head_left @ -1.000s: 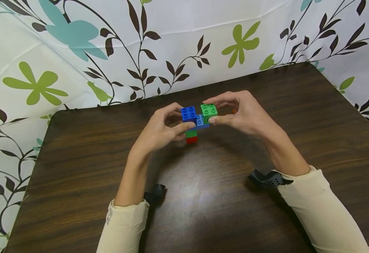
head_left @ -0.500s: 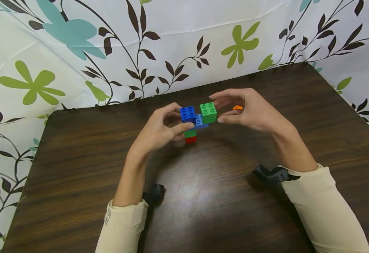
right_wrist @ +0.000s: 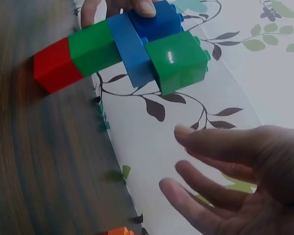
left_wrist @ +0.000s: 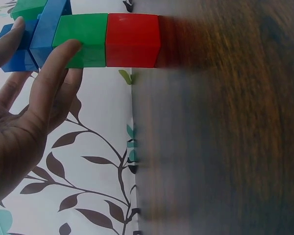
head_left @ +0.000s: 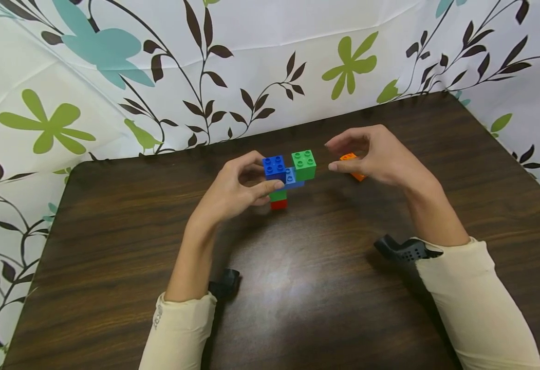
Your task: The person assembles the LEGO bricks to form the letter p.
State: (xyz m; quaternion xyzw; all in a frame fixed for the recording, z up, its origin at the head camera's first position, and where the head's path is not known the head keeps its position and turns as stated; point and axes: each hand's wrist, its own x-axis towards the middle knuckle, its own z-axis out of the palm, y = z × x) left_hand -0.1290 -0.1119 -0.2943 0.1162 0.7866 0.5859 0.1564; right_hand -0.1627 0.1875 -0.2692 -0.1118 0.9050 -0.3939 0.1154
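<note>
A small tower of toy building bricks stands on the table. At its foot is a red brick (head_left: 279,204), with a green brick (left_wrist: 83,39) above. A longer light-blue brick (right_wrist: 133,54) lies across these, overhanging to the right. On top sit a dark-blue brick (head_left: 274,168) and, over the overhang, another green brick (head_left: 304,165). My left hand (head_left: 235,187) pinches the dark-blue brick, thumb on its near side, with lower fingers against the green brick below. Right of the tower, my right hand (head_left: 376,156) hovers with fingers spread, holding nothing. An orange brick (head_left: 359,177) is partly hidden behind it.
The dark wood-grain table (head_left: 288,288) reaches back to a white cloth (head_left: 279,31) printed with leaves, flowers and birds. Black devices (head_left: 408,251) are strapped at both wrists, by the cream sleeves.
My right hand has let go of the upper green brick and moved right, toward the orange brick, which shows more now. The left hand keeps its hold on the tower.
</note>
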